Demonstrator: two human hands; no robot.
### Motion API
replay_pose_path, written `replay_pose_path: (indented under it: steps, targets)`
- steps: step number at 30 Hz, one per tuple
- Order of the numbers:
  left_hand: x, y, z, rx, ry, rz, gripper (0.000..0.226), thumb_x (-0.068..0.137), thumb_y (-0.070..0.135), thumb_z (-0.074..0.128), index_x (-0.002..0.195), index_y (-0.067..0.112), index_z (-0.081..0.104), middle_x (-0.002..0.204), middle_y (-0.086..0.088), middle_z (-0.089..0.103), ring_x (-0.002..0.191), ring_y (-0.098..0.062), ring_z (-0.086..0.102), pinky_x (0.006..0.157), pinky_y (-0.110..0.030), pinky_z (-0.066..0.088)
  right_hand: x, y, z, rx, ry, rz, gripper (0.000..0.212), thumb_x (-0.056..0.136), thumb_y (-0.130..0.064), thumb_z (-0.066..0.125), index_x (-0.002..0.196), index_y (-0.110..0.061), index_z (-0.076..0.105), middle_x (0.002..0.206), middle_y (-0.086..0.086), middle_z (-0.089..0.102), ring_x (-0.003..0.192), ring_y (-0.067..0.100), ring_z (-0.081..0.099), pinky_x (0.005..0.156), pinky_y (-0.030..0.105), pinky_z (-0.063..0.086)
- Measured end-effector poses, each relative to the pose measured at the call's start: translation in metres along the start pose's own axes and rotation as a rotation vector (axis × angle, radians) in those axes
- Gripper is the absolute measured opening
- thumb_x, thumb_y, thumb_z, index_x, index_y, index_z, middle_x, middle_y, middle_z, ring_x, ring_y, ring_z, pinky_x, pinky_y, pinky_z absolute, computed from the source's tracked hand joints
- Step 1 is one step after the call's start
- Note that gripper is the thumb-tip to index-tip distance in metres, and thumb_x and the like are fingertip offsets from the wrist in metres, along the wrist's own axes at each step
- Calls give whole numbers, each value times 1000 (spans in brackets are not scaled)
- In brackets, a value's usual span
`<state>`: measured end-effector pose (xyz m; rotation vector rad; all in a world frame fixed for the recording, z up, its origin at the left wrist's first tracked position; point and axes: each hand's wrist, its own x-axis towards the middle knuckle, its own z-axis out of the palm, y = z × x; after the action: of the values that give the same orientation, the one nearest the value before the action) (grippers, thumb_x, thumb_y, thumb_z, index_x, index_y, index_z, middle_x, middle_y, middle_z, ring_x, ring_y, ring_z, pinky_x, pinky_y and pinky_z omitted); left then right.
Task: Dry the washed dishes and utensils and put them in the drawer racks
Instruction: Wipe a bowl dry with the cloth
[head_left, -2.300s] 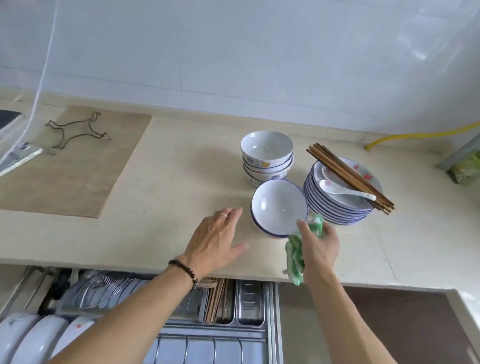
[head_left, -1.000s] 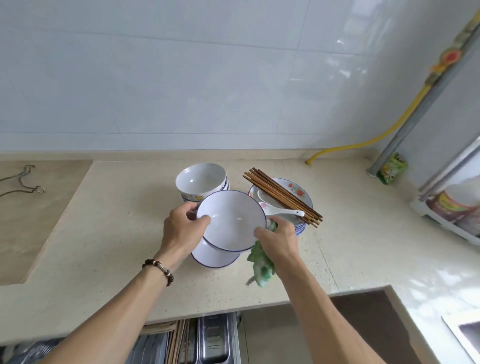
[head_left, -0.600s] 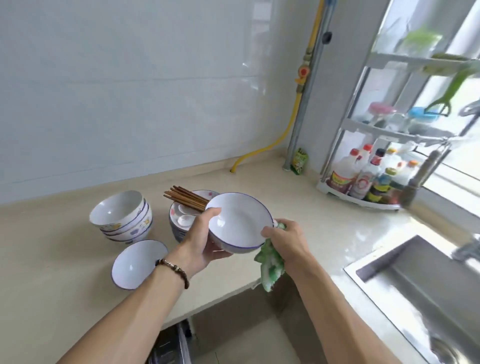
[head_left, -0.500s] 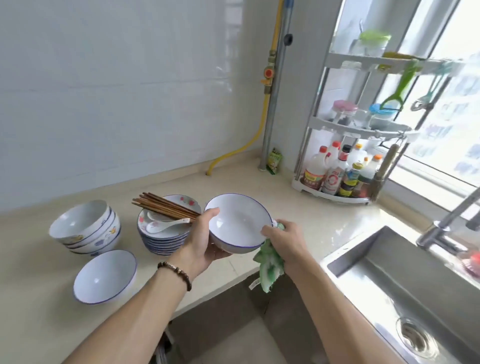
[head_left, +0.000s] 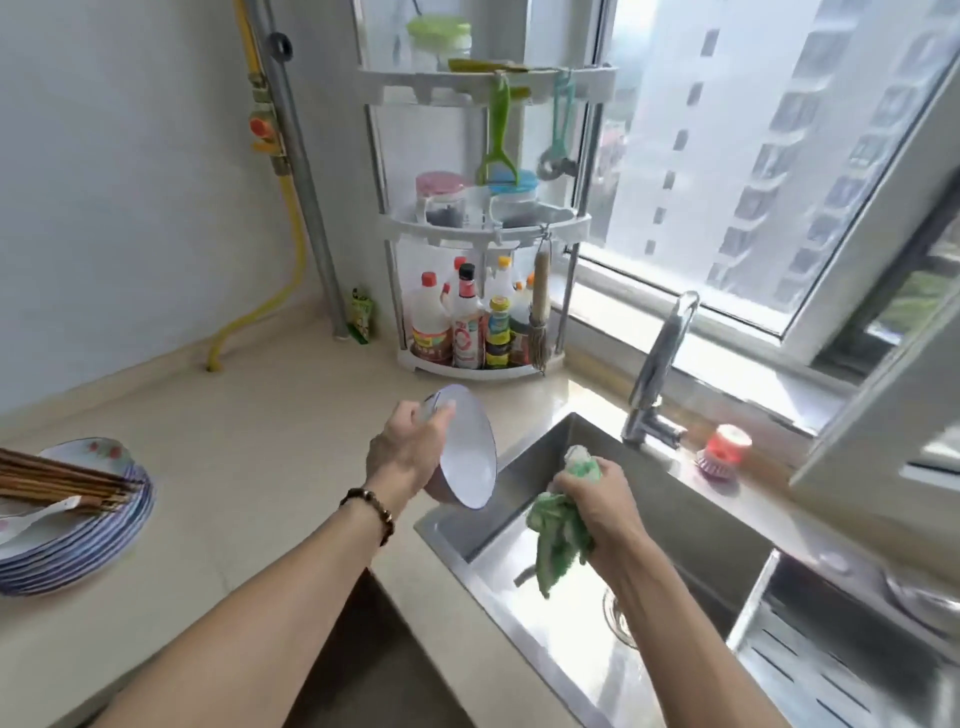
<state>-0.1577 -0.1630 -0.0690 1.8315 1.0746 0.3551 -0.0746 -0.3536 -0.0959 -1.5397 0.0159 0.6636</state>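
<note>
My left hand (head_left: 408, 454) grips a white bowl with a blue rim (head_left: 467, 457), tipped on its side over the left edge of the steel sink (head_left: 691, 525). My right hand (head_left: 602, 501) clutches a bunched green and white cloth (head_left: 558, 535) above the sink basin, a little to the right of the bowl and apart from it. At the left edge a stack of blue-rimmed plates (head_left: 88, 540) stands on the counter, with brown chopsticks (head_left: 57, 475) and a white spoon (head_left: 36, 514) lying on top. The drawer racks are out of view.
A tap (head_left: 657, 374) rises behind the sink, with a red dish brush (head_left: 722, 452) beside it. A white corner shelf (head_left: 483, 228) with bottles and jars stands at the counter's back. A yellow hose (head_left: 280, 249) runs down the wall. A steel tray (head_left: 831, 665) sits at the sink's right.
My view has swung right from the counter to the sink. Both hands moved over the sink; the bowl is now tipped on its side and my right hand has left its rim.
</note>
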Motion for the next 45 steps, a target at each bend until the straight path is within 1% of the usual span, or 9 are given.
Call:
replay_pose_path:
  steps: [6,17,22,27,32,37,39,41,45]
  targets:
    - [-2,24,51,537,24,407,39,90,63,49,118,35,52,87,-4,60,83,-23,55,57,-25,33,13,3,-45,152,34,21,27,86,10,52,108,-6,55,76,15,56,57,24,56,52,33,51]
    - [-8,33,71,545,-32,342,61,75,74,40,119,35,58,103,-3,67,94,-29,61,77,-33,50,12,15,-50,182,28,-58,55,76,-3,57,130,-15,56,99,17,64,59,16,60,54,33,50]
    - [-10,35,71,263,-137,140,62,71,79,51,105,30,70,106,0,70,100,-27,64,85,-36,53,6,14,-17,-273,-77,-308,92,55,-32,56,143,-50,36,128,13,54,100,35,63,78,48,57]
    - [-10,38,59,55,-208,75,68,61,81,56,91,24,77,94,-4,76,92,-30,71,86,-46,58,-15,12,4,-673,-535,-569,80,75,-1,51,149,-26,36,141,3,55,108,24,61,80,20,51]
    - [-9,37,43,65,-247,109,60,73,70,60,87,14,76,82,-7,74,82,-30,70,68,-35,50,6,22,-17,-1396,-487,-858,94,82,-3,59,159,-28,10,167,-2,18,152,20,23,124,38,11]
    - [-20,38,57,76,-43,246,56,79,66,56,67,12,52,61,3,44,62,-21,45,62,-34,31,-24,1,4,-663,-620,-514,82,80,9,46,148,-35,33,115,1,61,54,17,61,48,27,51]
    - [-20,37,55,86,-87,241,57,77,66,57,67,11,53,62,3,42,62,-19,42,62,-34,30,-20,7,-3,-834,-627,-588,88,78,9,49,152,-34,28,127,0,61,86,21,69,79,22,55]
    - [-19,37,48,53,-173,203,57,73,68,57,68,11,61,64,1,55,66,-20,52,64,-33,37,-5,11,-18,-1318,-491,-777,99,79,5,53,158,-36,11,163,-6,30,148,25,30,124,44,8]
    - [-19,38,51,-14,-135,182,60,79,69,58,75,9,64,75,-5,62,74,-24,55,68,-35,38,2,3,-18,-1426,-447,-689,95,82,4,51,158,-36,11,163,2,30,152,32,20,122,47,-4]
